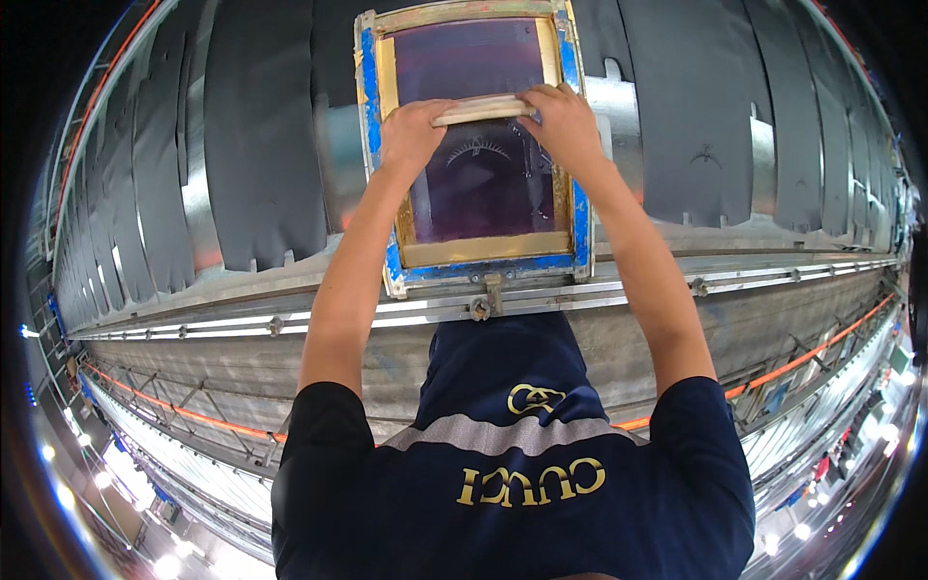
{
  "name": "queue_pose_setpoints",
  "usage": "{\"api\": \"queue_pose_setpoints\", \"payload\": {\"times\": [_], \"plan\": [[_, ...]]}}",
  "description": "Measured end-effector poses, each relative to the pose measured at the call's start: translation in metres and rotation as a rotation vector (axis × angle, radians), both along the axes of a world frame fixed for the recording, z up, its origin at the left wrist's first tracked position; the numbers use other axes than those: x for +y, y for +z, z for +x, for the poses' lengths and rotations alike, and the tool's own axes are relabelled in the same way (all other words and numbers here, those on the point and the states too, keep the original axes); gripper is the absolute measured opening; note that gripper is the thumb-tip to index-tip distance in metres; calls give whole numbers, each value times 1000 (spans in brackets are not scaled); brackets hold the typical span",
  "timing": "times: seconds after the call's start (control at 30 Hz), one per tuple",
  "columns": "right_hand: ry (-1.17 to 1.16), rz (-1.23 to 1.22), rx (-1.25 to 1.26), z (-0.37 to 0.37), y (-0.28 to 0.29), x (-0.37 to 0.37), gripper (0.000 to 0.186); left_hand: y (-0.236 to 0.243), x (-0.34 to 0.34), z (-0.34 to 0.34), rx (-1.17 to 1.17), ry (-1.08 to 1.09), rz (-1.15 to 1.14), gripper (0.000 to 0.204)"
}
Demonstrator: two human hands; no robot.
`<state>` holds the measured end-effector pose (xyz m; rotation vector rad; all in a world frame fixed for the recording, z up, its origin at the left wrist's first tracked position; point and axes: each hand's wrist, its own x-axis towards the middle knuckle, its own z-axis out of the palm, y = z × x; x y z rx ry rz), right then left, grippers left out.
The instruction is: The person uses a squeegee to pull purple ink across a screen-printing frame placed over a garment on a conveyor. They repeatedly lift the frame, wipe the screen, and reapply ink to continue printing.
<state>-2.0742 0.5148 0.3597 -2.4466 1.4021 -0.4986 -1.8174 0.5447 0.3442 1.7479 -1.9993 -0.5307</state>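
Note:
Both my hands grip a pale wooden-handled squeegee (483, 109) that lies across a screen printing frame (488, 253). My left hand (414, 133) is closed round its left end, and my right hand (564, 124) holds the right end. The frame has blue and tan tape along its edges and a dark purple mesh (474, 208). On the mesh below the squeegee, a pale curved, spiky design (478, 150) shows. The squeegee's blade and the mesh right beneath it are hidden.
Dark fabric panels (261, 145) lie in a row along the long table on both sides; one panel (698, 116) on the right bears a small dark print. A metal rail (628, 292) with clamps runs along the near edge. Behind are orange-edged tables.

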Motion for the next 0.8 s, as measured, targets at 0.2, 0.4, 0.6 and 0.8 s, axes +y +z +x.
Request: {"api": "queue_pose_setpoints", "payload": {"times": [0.2, 0.4, 0.6, 0.8], "plan": [[-35, 81, -128, -6, -23, 79, 39, -27, 65, -2, -63, -93, -70, 46], [-22, 161, -138, -12, -3, 123, 40, -22, 116, -3, -30, -94, -103, 44], [-18, -67, -171, 6, 0, 10, 32, -2, 7, 8, -29, 46, 71, 48], [-45, 26, -265, 1, -34, 24, 30, -11, 8, 4, -91, 13, 133, 44]]}}
